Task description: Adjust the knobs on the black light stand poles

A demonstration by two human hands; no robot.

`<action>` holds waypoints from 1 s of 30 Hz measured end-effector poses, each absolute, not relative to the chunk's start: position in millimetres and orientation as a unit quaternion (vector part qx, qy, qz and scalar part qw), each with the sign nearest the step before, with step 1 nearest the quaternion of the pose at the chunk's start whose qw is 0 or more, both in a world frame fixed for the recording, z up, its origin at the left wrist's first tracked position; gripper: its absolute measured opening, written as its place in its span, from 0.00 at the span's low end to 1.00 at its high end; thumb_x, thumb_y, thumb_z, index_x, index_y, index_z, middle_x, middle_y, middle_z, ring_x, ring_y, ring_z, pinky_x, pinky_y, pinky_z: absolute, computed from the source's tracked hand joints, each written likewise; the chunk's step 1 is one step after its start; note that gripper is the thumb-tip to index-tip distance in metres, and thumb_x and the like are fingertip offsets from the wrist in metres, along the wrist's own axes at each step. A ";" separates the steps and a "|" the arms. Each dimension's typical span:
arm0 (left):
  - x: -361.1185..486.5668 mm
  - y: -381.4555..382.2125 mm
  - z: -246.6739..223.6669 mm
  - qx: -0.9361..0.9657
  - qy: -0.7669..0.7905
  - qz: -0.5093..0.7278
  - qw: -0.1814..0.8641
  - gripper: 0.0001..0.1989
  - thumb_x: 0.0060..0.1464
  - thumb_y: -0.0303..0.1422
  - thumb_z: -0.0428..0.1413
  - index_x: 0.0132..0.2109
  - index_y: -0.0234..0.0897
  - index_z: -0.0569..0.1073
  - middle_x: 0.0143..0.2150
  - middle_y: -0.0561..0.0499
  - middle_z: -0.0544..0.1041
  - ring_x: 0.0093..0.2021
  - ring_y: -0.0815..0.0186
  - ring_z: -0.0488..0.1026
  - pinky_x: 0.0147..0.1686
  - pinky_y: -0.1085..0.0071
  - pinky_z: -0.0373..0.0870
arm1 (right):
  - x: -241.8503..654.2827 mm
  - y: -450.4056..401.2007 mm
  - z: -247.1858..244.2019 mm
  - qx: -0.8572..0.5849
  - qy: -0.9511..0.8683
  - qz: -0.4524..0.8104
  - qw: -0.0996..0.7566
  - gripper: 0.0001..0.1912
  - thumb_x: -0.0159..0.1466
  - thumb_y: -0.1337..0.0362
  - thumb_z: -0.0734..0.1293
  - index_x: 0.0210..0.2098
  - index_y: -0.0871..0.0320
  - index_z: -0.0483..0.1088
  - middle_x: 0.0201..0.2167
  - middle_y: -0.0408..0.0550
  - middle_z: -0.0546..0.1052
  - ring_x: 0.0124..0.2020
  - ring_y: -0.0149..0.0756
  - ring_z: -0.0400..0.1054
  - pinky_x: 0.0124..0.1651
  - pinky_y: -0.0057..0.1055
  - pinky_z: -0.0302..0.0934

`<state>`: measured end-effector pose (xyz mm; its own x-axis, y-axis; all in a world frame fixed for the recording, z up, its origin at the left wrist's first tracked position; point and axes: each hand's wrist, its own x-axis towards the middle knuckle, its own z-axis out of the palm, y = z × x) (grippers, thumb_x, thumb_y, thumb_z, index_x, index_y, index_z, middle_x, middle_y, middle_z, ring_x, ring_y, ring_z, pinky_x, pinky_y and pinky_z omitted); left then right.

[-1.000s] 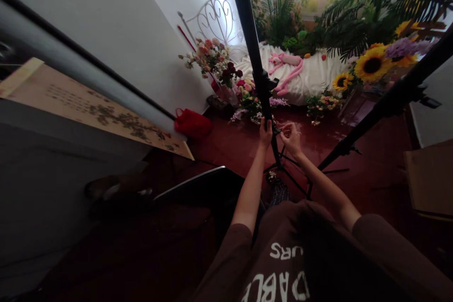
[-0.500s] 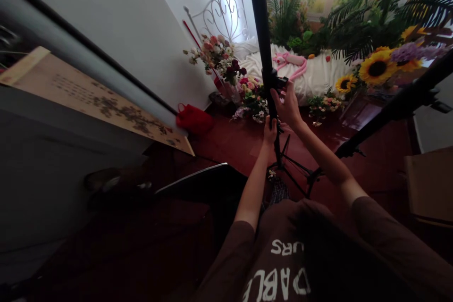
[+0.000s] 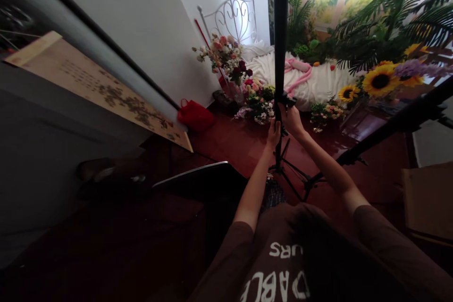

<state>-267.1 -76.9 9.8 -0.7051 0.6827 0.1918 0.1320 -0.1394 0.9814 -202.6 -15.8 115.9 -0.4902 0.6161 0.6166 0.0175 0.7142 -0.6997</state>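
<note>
A black stand pole (image 3: 281, 33) rises nearly upright in front of me, with its tripod legs (image 3: 292, 170) spread on the red floor. My left hand (image 3: 273, 132) is wrapped round the lower part of the pole. Just above it and to the right, my right hand (image 3: 290, 118) has its fingers closed at a black clamp knob (image 3: 288, 100) on the pole. Part of the knob is hidden by the fingers.
A second black pole (image 3: 396, 118) slants across the right side. Flowers (image 3: 256, 99) and a white-draped bed (image 3: 318, 82) lie beyond. Left are a hanging scroll (image 3: 106, 89) and red bag (image 3: 195, 115); a dark panel (image 3: 208, 179) is near my left arm. A cardboard box (image 3: 428, 198) stands right.
The pole has shifted right in view and stands more upright. My right hand has moved down with the clamp knob, and its fingers have closed in on it. My left hand still holds the pole.
</note>
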 end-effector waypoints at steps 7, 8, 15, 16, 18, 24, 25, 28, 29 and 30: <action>-269.9 -70.9 6.7 0.330 0.588 0.714 0.188 0.23 0.61 0.52 0.49 0.49 0.39 0.73 0.49 0.44 0.77 0.53 0.65 0.74 0.55 0.70 0.69 | -190.1 -18.9 92.5 -0.234 -0.798 0.355 0.427 0.26 0.66 0.40 0.58 0.47 0.55 0.71 0.44 0.56 0.79 0.48 0.50 0.74 0.52 0.45 0.68; -269.2 -71.4 7.6 0.333 0.583 0.718 0.186 0.23 0.61 0.54 0.48 0.47 0.40 0.72 0.48 0.45 0.77 0.52 0.65 0.74 0.55 0.69 0.70 | -187.6 -18.8 94.9 -0.234 -0.800 0.358 0.421 0.26 0.66 0.40 0.59 0.47 0.55 0.71 0.43 0.56 0.79 0.46 0.49 0.75 0.51 0.45 0.69; -266.0 -71.7 7.5 0.311 0.597 0.719 0.174 0.26 0.59 0.58 0.48 0.42 0.40 0.71 0.41 0.47 0.77 0.45 0.65 0.75 0.49 0.69 0.71 | -148.5 -28.3 84.8 -0.236 -0.791 0.412 0.386 0.21 0.64 0.44 0.63 0.46 0.54 0.66 0.38 0.52 0.79 0.36 0.41 0.76 0.41 0.39 0.72; -266.0 -71.2 6.6 0.308 0.604 0.715 0.172 0.26 0.58 0.58 0.48 0.42 0.39 0.71 0.40 0.47 0.77 0.44 0.65 0.75 0.48 0.69 0.72 | -143.0 -30.5 79.8 -0.247 -0.788 0.420 0.375 0.21 0.64 0.46 0.64 0.46 0.54 0.66 0.36 0.50 0.79 0.35 0.40 0.76 0.39 0.37 0.72; -266.2 -70.3 4.9 0.306 0.615 0.707 0.171 0.26 0.59 0.57 0.48 0.42 0.39 0.72 0.39 0.47 0.77 0.42 0.65 0.76 0.47 0.69 0.72 | -135.4 -35.4 70.6 -0.273 -0.778 0.446 0.350 0.20 0.63 0.48 0.66 0.47 0.54 0.66 0.31 0.46 0.77 0.31 0.37 0.74 0.36 0.34 0.71; -266.1 -70.7 5.1 0.320 0.633 0.683 0.177 0.26 0.62 0.56 0.45 0.47 0.39 0.71 0.41 0.46 0.77 0.41 0.66 0.76 0.48 0.68 0.72 | -143.8 -50.2 61.9 -0.340 -0.601 0.654 0.310 0.10 0.64 0.61 0.67 0.44 0.54 0.65 0.25 0.36 0.73 0.22 0.28 0.69 0.27 0.25 0.68; -266.3 -71.0 5.5 0.321 0.633 0.681 0.179 0.26 0.62 0.56 0.45 0.47 0.39 0.71 0.41 0.46 0.77 0.41 0.66 0.76 0.48 0.69 0.72 | -147.0 -51.9 62.7 -0.350 -0.543 0.705 0.294 0.08 0.66 0.63 0.64 0.44 0.54 0.64 0.24 0.36 0.72 0.20 0.27 0.68 0.26 0.24 0.67; -267.4 -71.8 7.4 0.317 0.633 0.679 0.195 0.26 0.62 0.55 0.45 0.48 0.38 0.71 0.42 0.46 0.76 0.43 0.67 0.76 0.50 0.70 0.72 | -153.5 -54.2 66.2 -0.339 -0.351 0.839 0.241 0.06 0.67 0.70 0.59 0.41 0.56 0.65 0.21 0.36 0.69 0.17 0.26 0.66 0.24 0.22 0.68; -267.7 -72.1 8.5 0.311 0.635 0.679 0.197 0.25 0.62 0.54 0.46 0.48 0.37 0.71 0.43 0.45 0.76 0.45 0.67 0.76 0.51 0.69 0.71 | -154.4 -53.9 67.4 -0.324 -0.288 0.872 0.225 0.07 0.66 0.73 0.58 0.38 0.57 0.64 0.20 0.36 0.68 0.17 0.24 0.65 0.23 0.20 0.67; -268.0 -72.3 9.7 0.304 0.640 0.678 0.197 0.25 0.62 0.54 0.47 0.48 0.37 0.72 0.45 0.45 0.76 0.48 0.66 0.75 0.54 0.69 0.70 | -154.7 -53.1 68.3 -0.310 -0.230 0.898 0.212 0.09 0.65 0.75 0.57 0.36 0.57 0.64 0.19 0.36 0.67 0.16 0.23 0.63 0.22 0.17 0.65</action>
